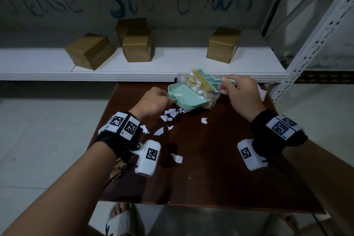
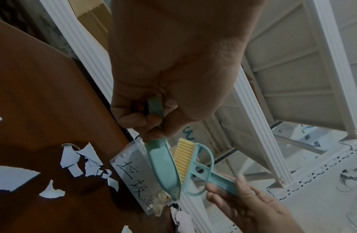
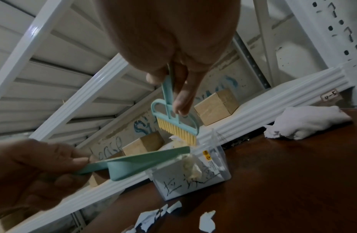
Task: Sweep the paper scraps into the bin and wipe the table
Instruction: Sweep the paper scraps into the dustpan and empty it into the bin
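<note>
My left hand [image 1: 153, 99] grips the handle of a mint green dustpan [image 1: 183, 96] [image 2: 163, 165] [image 3: 145, 164], tilted with its lip over a small clear bin [image 1: 211, 99] [image 2: 133, 171] [image 3: 193, 178] at the table's far edge. My right hand [image 1: 243, 94] pinches the handle of a small green brush [image 1: 206, 79] [image 2: 193, 167] [image 3: 173, 124] with yellow bristles, held just above the bin and pan. One scrap lies in the pan. White paper scraps [image 1: 168, 117] [image 2: 83, 160] [image 3: 153, 219] lie on the brown table [image 1: 210, 159] near the bin.
A crumpled white cloth [image 1: 261, 92] [image 3: 305, 121] lies at the table's far right corner. Behind the table stands a white metal shelf [image 1: 134, 74] with three cardboard boxes [image 1: 90, 50]. A sandalled foot [image 1: 122, 218] shows below the table's near edge.
</note>
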Demonstrator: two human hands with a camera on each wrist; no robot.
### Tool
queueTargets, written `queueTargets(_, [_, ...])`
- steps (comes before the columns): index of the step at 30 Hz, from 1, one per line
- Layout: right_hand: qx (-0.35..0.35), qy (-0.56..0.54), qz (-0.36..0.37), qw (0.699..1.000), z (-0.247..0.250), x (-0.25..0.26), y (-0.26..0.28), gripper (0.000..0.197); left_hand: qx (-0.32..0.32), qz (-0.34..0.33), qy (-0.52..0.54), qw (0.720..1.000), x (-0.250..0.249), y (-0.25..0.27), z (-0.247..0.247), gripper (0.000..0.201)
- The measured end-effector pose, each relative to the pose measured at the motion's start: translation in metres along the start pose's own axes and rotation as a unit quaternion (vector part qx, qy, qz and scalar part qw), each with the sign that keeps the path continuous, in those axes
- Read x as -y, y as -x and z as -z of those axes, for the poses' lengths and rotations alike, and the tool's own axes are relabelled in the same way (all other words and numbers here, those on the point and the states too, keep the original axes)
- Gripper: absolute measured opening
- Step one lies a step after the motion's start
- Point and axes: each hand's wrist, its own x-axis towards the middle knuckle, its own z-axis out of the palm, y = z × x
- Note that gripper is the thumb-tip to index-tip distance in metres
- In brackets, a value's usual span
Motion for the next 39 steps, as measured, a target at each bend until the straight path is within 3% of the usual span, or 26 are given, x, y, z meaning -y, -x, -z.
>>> queueTargets(3, [-0.053,-0.077,-0.021,0.995,0.006,0.012,-0.001,0.034,0.001,-0.003,-0.01,1.0,-0.001,0.002,0.0,0.031])
queueTargets(7, [-0.069,-0.137,-0.02,0.988,0.01,0.023,0.004,0.033,0.003,-0.006,-0.012,1.0,-0.002,0.001,0.001,0.033])
queueTargets(14, [0.038,-0.309,-0.094,0.946,-0.001,0.031,0.012,0.036,0.002,-0.006,0.002,1.0,-0.005,0.0,-0.004,0.027])
queueTargets(19, [0.087,-0.311,-0.115,0.939,-0.018,0.025,0.017,0.036,0.008,-0.007,0.021,1.0,-0.007,0.0,-0.005,0.028])
queueTargets(24, [0.036,-0.265,-0.098,0.958,-0.018,0.018,0.011,0.031,0.009,-0.018,0.019,1.0,-0.004,-0.001,-0.004,0.031])
queueTargets(31, [-0.001,-0.301,-0.105,0.948,-0.014,0.028,0.012,0.028,0.011,-0.016,0.003,1.0,-0.002,-0.002,0.0,0.028])
queueTargets(39, [0.081,-0.349,-0.135,0.924,-0.018,0.026,0.014,0.034,0.022,-0.017,0.029,0.999,-0.005,0.0,0.0,0.031])
